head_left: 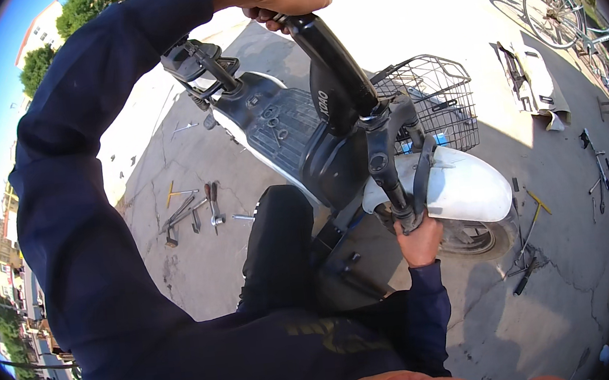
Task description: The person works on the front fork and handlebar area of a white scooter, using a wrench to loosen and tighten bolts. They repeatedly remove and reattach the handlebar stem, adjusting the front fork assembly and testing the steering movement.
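Note:
An electric scooter stands before me, with a black footboard, a black steering column and a white front mudguard. My left hand is at the top end of the column, its fingers curled round it; the palm side is partly hidden. Low down, my right hand grips the lower end of the black front fork, beside the front wheel. Its fingertips are hidden behind the fork. A black wire basket sits on the far side of the column.
Left of the scooter, several tools lie on the concrete, among them a yellow T-handle wrench and a ratchet. A second yellow T-handle wrench lies right of the wheel. Pale body panels and a bicycle are farther right.

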{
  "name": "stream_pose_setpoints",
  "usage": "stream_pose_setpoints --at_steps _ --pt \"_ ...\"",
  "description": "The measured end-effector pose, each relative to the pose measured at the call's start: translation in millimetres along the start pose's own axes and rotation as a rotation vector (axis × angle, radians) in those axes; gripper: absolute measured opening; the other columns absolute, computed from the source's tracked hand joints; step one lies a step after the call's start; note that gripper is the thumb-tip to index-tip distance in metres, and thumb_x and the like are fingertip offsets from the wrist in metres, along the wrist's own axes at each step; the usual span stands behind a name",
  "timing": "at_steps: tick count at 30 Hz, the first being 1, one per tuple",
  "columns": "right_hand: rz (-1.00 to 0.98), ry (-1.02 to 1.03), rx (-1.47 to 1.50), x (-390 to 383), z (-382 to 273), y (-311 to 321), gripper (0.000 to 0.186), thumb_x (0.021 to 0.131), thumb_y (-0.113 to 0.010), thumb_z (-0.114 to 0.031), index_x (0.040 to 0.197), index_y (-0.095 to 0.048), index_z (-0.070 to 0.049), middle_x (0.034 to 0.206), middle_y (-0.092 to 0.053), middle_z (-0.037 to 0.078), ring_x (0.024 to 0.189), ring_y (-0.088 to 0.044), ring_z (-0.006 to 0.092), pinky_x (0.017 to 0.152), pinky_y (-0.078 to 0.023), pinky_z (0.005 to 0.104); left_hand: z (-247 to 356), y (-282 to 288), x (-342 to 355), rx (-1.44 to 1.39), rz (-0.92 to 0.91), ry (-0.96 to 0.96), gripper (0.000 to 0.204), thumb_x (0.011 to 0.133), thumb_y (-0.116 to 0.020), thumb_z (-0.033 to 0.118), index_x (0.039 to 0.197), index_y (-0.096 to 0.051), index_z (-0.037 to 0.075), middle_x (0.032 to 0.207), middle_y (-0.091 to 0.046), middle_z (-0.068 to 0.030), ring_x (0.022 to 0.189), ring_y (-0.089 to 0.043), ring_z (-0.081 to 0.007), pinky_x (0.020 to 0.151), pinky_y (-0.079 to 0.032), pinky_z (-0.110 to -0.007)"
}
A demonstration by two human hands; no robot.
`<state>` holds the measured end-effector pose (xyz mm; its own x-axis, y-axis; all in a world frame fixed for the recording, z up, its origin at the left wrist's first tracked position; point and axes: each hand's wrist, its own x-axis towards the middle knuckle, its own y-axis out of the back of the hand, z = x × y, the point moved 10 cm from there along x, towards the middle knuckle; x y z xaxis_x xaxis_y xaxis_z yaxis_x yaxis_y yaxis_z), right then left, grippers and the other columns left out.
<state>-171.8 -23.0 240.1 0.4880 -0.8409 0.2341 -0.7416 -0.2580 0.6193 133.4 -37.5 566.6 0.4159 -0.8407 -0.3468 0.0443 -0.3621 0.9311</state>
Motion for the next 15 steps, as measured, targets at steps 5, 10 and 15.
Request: stream_pose_setpoints --at_steps 5,10,15 --pt "-0.005 0.032 0.045 -3 1 -5 0.054 0.061 -0.087 -0.017 0.11 -0.07 -0.002 0.093 -0.07 0.024 0.088 -0.067 0.047 0.077 -0.054 0.0517 23 4 -15 0.799 0.54 -0.379 0.033 0.09 -0.055 0.024 0.075 -0.067 -0.003 0.069 -0.069 -0.02 0.06 -0.067 -0.0347 0.058 -0.054 -0.049" --pt "0.018 0.106 0.0 -8 9 -2 0.073 0.059 -0.087 -0.015 0.127 -0.063 -0.003 0.114 -0.067 0.025 0.102 -0.063 0.0481 0.086 -0.052 0.0526 16 4 -41 0.456 0.845 -0.5 0.046 0.107 -0.047 0.034 0.087 -0.072 0.002 0.065 -0.061 -0.0146 0.055 -0.058 -0.029 0.058 -0.05 -0.037" --pt "0.042 0.068 0.016 -9 2 0 0.06 0.061 -0.085 -0.012 0.116 -0.066 -0.001 0.107 -0.069 0.024 0.101 -0.064 0.0484 0.088 -0.052 0.0518 33 5 -88 0.295 1.121 -0.924 0.043 0.108 -0.047 0.03 0.084 -0.069 0.003 0.066 -0.058 -0.015 0.058 -0.057 -0.0328 0.061 -0.049 -0.039"
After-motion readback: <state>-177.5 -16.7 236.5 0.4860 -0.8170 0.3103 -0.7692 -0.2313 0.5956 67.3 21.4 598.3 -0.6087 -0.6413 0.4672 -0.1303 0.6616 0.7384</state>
